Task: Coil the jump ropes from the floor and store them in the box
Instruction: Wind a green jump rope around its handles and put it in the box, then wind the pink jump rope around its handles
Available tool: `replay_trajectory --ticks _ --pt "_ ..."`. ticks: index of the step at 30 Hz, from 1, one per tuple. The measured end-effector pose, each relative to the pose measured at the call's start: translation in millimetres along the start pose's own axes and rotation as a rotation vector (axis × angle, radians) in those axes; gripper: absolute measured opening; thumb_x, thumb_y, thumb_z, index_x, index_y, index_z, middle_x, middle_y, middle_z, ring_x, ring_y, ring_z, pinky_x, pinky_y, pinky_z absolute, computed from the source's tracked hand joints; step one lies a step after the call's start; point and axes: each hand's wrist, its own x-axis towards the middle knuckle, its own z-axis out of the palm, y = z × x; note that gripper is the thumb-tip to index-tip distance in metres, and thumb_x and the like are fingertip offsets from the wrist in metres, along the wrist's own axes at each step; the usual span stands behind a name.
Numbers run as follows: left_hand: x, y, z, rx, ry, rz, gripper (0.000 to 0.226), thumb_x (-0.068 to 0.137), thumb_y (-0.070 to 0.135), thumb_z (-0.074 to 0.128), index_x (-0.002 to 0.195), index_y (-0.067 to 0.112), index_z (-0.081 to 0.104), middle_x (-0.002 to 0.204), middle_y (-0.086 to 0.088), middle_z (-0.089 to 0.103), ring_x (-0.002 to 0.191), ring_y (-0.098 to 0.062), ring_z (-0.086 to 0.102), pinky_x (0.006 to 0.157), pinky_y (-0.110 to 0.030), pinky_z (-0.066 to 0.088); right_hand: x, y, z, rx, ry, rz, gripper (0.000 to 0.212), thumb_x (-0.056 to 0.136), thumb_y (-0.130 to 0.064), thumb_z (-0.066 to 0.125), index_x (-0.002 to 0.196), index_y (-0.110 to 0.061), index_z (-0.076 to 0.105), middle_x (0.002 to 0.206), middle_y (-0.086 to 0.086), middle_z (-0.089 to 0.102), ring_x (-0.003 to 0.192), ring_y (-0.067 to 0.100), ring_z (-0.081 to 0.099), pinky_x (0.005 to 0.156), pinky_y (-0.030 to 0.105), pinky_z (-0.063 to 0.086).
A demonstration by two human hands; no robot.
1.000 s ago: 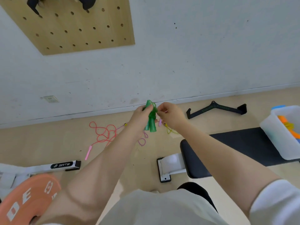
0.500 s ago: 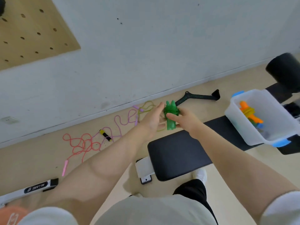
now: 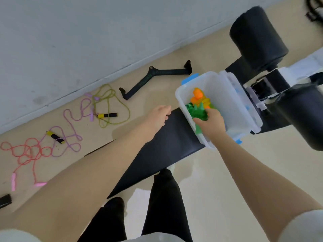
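grey wall (image 3: 87,32), beige floor (image 3: 227,180), black bench (image 3: 166,145)

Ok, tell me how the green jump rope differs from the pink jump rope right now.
The green jump rope is bundled up; the pink jump rope sprawls in loose loops. The green one is in the clear box on the bench, gripped by the right hand; the pink one lies untouched on the floor. Both are thin ropes with matching-coloured handles.

A coiled green jump rope (image 3: 198,111) is held inside the clear plastic box (image 3: 222,88), beside a coiled orange rope (image 3: 199,96) and a yellow one (image 3: 207,101). The box, with blue latches, is set on the black surface (image 3: 167,142). Uncoiled on the floor (image 3: 139,98): a red rope (image 3: 26,152) with pink handles, a purple rope (image 3: 73,135), an olive rope (image 3: 111,103) with yellow-black handles.
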Motion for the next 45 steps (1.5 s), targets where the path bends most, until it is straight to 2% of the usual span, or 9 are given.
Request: replay_trajectory --ticks 2,6,9,14,22,28,37,41,45 --pt "23 -7 12 0.023 0.028 -0.068 0.034 0.099 0.027 0.039 0.126 0.011 0.052 0.117 -0.001 0.056 0.103 -0.014 0.052 0.088 -0.028 0.042 24 30 -1 -0.117 -0.05 0.038 0.052 0.083 -0.018 0.064 0.13 -0.005 0.047 0.132 0.013 0.047 0.121 0.029 0.046 0.097 0.035 0.036" --pt "49 -28 27 0.07 0.024 -0.167 0.029 0.098 0.025 0.041 0.123 0.016 0.052 0.12 0.0 0.056 0.102 -0.014 0.055 0.093 -0.031 0.045 47 63 11 -0.247 -0.179 0.08 0.058 0.085 -0.011 0.057 0.139 -0.011 0.035 0.143 0.014 0.035 0.127 0.034 0.039 0.101 0.04 0.034" --pt "54 -37 29 0.183 0.051 -0.151 0.034 0.096 0.024 0.043 0.129 0.018 0.05 0.125 0.002 0.053 0.112 -0.017 0.053 0.103 -0.039 0.042 46 62 19 -0.353 -0.122 0.051 0.059 0.085 -0.003 0.049 0.141 -0.017 0.034 0.154 0.008 0.019 0.136 0.033 0.024 0.107 0.044 0.029" --pt "40 -26 2 0.25 0.117 -0.125 0.036 0.096 0.021 0.043 0.131 0.018 0.049 0.129 0.001 0.053 0.118 -0.015 0.05 0.102 -0.031 0.039 40 20 23 -0.314 -0.145 -0.229 0.039 0.089 -0.001 0.044 0.126 -0.01 0.052 0.14 0.008 0.04 0.127 0.026 0.037 0.103 0.034 0.033" --pt "-51 -55 -108 0.093 0.404 -0.08 0.033 0.098 0.022 0.044 0.127 0.011 0.054 0.121 0.003 0.053 0.111 -0.016 0.049 0.094 -0.026 0.037 -8 -112 57 -0.424 -0.46 -0.456 0.045 0.095 -0.009 0.039 0.139 -0.011 0.035 0.141 0.011 0.038 0.121 0.027 0.046 0.097 0.032 0.037" --pt "-158 -170 -209 -0.062 0.578 -0.143 0.019 0.096 0.02 0.048 0.107 0.01 0.061 0.103 -0.008 0.058 0.098 -0.024 0.054 0.087 -0.033 0.04 -99 -203 143 -0.808 -0.776 -0.719 0.031 0.097 -0.019 0.039 0.123 -0.012 0.053 0.123 0.01 0.057 0.112 0.028 0.053 0.092 0.032 0.042" --pt "-321 -380 -336 -0.383 0.785 -0.244 0.016 0.093 0.011 0.049 0.103 0.006 0.06 0.099 -0.011 0.057 0.077 -0.022 0.057 0.07 -0.03 0.039 -293 -250 321 -1.039 -0.88 -0.94 0.027 0.097 -0.021 0.038 0.112 -0.01 0.057 0.114 0.01 0.059 0.088 0.021 0.048 0.075 0.029 0.035" --pt "-369 -447 -389 -0.501 0.824 -0.269 0.012 0.093 0.005 0.046 0.091 0.01 0.057 0.095 -0.01 0.054 0.063 -0.016 0.052 0.057 -0.025 0.035 -367 -258 394 -1.032 -0.951 -0.954 0.031 0.097 -0.016 0.035 0.116 -0.003 0.055 0.118 0.015 0.058 0.104 0.03 0.055 0.083 0.033 0.044" --pt "-386 -487 -435 -0.58 0.846 -0.306 0.005 0.086 0.016 0.054 0.082 0.015 0.057 0.096 -0.011 0.057 0.07 -0.022 0.056 0.066 -0.028 0.039 -408 -282 446 -1.038 -0.898 -0.991 0.03 0.096 -0.018 0.033 0.116 -0.011 0.055 0.118 0.012 0.057 0.107 0.03 0.054 0.09 0.037 0.044"
